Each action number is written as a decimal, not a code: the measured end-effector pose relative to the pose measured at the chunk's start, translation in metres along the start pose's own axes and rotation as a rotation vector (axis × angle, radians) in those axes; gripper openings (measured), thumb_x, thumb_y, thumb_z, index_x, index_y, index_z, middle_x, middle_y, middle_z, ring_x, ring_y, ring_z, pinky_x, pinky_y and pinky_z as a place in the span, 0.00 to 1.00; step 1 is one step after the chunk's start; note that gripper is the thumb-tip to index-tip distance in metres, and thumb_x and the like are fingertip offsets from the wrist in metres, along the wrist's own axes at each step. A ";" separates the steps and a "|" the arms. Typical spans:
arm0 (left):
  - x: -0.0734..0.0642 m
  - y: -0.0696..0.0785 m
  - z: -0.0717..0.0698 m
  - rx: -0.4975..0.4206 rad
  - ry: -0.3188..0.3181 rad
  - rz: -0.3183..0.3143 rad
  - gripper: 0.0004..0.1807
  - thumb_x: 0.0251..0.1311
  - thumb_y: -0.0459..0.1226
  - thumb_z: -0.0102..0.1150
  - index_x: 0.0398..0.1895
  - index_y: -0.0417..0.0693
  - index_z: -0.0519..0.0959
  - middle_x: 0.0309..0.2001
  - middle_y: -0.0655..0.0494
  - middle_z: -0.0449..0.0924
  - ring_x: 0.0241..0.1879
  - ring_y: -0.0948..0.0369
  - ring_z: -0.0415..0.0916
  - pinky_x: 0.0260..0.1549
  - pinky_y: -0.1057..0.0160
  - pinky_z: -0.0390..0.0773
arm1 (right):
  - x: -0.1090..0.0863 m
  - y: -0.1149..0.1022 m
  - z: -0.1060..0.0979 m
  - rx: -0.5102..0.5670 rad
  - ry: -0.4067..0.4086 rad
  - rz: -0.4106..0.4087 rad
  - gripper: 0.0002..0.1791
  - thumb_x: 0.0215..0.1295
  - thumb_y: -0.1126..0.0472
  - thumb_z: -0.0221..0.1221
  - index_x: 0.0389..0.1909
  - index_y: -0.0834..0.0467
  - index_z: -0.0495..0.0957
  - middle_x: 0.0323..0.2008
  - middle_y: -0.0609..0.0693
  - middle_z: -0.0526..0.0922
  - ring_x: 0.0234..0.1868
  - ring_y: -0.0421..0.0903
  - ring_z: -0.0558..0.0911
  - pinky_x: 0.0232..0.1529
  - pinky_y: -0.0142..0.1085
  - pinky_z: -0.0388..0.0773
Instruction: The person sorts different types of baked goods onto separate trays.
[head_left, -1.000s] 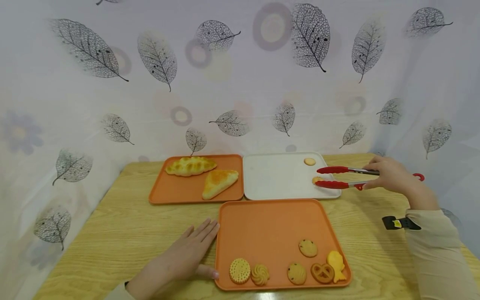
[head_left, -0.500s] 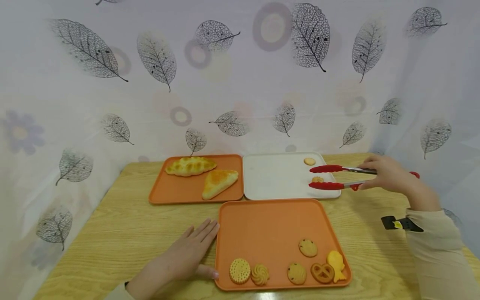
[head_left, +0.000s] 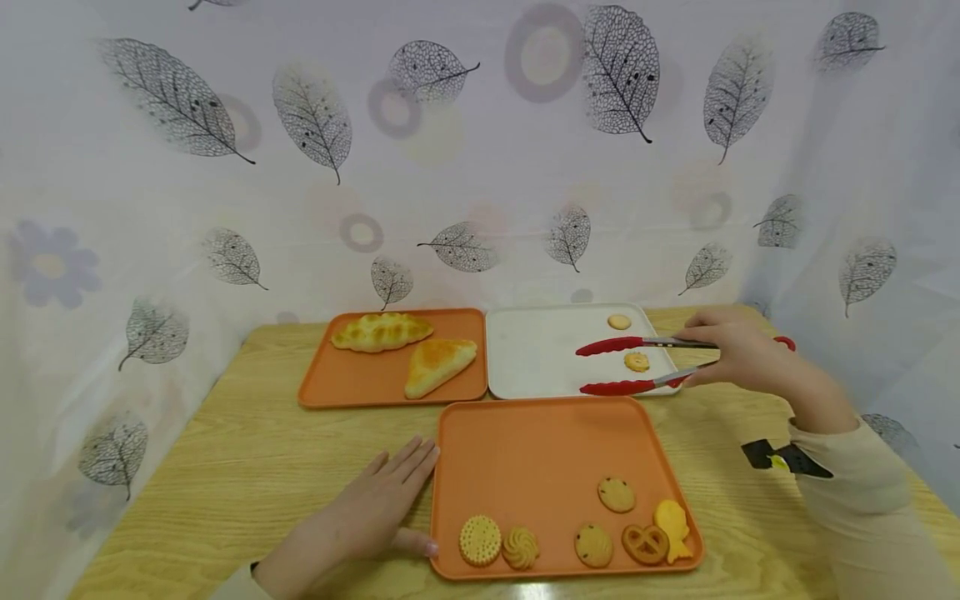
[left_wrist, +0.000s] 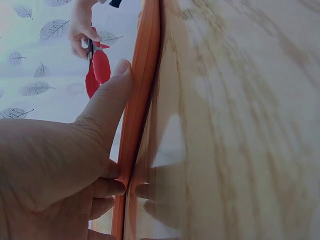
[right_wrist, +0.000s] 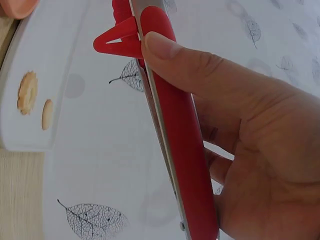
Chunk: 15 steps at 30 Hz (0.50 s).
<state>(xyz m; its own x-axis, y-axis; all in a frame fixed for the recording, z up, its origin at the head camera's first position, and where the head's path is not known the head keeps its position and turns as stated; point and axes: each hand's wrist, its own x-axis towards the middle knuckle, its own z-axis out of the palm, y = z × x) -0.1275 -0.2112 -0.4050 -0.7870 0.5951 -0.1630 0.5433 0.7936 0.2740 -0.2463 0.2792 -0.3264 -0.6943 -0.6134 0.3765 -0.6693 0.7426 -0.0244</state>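
My right hand [head_left: 742,350] grips red-tipped metal tongs [head_left: 618,387], their two arms spread with nothing between the tips. The tongs hang over the white tray [head_left: 540,350], where a scalloped cookie [head_left: 637,362] and a small plain oval cookie [head_left: 618,322] lie. In the right wrist view, the thumb presses the red handle [right_wrist: 180,145]. My left hand [head_left: 371,508] lies with straight fingers along the left rim of the near orange tray [head_left: 525,450]; in the left wrist view its thumb [left_wrist: 107,102] touches the tray's side.
On the near tray sit a round dotted biscuit [head_left: 480,541], a swirl cookie [head_left: 521,548], two chip cookies [head_left: 616,495], a pretzel [head_left: 645,545] and a yellow fish-shaped cookie [head_left: 672,531]. A second orange tray [head_left: 337,387] behind holds a braided bread [head_left: 382,332] and a triangular pastry [head_left: 440,367].
My right hand has moved left with the tongs, whose arms are spread wider. The scalloped cookie now lies uncovered on the white tray. My left hand has stayed in place.
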 end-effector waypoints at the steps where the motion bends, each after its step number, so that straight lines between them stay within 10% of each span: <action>1: 0.000 0.000 0.000 -0.001 0.001 0.000 0.62 0.49 0.73 0.50 0.77 0.41 0.48 0.78 0.43 0.47 0.78 0.46 0.43 0.68 0.35 0.56 | 0.002 -0.004 0.001 0.019 -0.003 -0.010 0.33 0.30 0.52 0.80 0.42 0.62 0.86 0.37 0.47 0.79 0.35 0.41 0.71 0.32 0.35 0.69; 15: 0.005 -0.007 0.001 -0.017 -0.007 0.007 0.62 0.49 0.73 0.50 0.77 0.42 0.48 0.78 0.44 0.47 0.78 0.46 0.42 0.68 0.35 0.56 | 0.024 -0.059 0.020 0.177 -0.040 -0.208 0.32 0.35 0.57 0.79 0.47 0.58 0.84 0.43 0.44 0.78 0.40 0.37 0.68 0.37 0.33 0.69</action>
<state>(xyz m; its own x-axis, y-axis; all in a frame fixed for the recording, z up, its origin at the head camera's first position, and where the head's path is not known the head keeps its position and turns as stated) -0.1347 -0.2134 -0.4091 -0.7812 0.6014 -0.1676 0.5437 0.7873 0.2908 -0.2288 0.2159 -0.3346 -0.5448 -0.7604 0.3536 -0.8318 0.5434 -0.1131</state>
